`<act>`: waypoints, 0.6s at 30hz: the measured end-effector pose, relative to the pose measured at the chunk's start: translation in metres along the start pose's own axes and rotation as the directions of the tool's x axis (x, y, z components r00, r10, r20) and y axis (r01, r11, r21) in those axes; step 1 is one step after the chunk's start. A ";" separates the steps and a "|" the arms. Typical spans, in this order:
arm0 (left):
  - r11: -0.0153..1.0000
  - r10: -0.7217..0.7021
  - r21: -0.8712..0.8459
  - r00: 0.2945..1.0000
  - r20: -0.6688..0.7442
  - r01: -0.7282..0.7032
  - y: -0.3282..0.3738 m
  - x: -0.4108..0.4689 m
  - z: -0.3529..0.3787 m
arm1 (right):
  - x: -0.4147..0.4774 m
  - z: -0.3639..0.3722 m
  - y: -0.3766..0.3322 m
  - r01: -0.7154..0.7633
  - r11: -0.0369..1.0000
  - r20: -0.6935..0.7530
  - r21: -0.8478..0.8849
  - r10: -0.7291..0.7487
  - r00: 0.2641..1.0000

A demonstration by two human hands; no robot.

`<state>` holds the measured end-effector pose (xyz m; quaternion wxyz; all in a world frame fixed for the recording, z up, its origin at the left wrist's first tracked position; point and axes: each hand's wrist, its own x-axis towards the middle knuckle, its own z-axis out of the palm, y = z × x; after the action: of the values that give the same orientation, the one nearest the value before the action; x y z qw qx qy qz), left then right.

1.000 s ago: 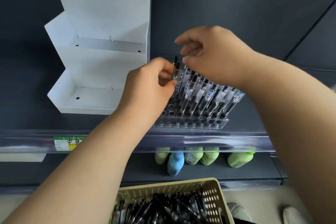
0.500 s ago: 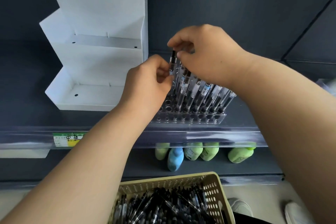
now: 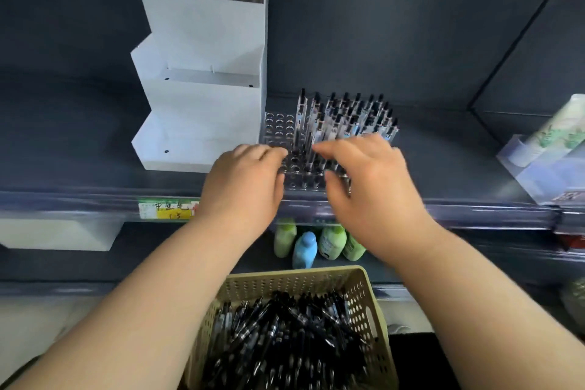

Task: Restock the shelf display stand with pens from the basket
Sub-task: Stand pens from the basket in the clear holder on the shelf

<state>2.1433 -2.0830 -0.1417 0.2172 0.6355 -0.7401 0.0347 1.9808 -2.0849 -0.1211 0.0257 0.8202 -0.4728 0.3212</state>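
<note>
Two hands and forearms of one person, seen from the wearer's own head. The left hand (image 3: 243, 180) and right hand (image 3: 370, 187) are bare, with broad backs and short, rounded fingers. Both forearms are bare from wrist to the lower edge. Beside the right forearm lies a black patch (image 3: 418, 364), perhaps clothing.

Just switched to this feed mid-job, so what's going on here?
A person is filling the clear pen stand on the shelf. Pens stand in its right-hand holes; the leftmost holes are empty. The left hand and right hand are at the stand's front, neither visibly holding a pen. The basket below holds more.
</note>
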 end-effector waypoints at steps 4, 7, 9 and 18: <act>0.997 -0.046 0.063 0.983 0.177 0.036 0.001 -0.055 0.003 | -0.082 0.018 -0.004 -0.229 0.972 0.301 -0.045 0.232 0.925; 0.988 -0.151 0.008 0.937 0.314 0.157 -0.001 -0.104 0.020 | -0.122 0.029 -0.002 -0.382 0.893 0.657 -0.237 0.437 0.614; 0.966 -0.237 0.000 0.886 0.400 0.258 -0.002 -0.138 0.040 | -0.135 0.032 -0.002 -0.476 0.855 0.690 -0.206 0.472 0.549; 0.892 -0.387 0.064 0.684 0.619 0.447 0.001 -0.221 0.085 | -0.187 0.041 -0.010 -0.436 0.800 0.788 -0.412 0.553 0.270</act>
<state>2.1406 -1.9060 -0.2991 -0.0052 0.7520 -0.6060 -0.2592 1.9446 -1.9514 -0.2537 -0.2781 0.6698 -0.6624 -0.1879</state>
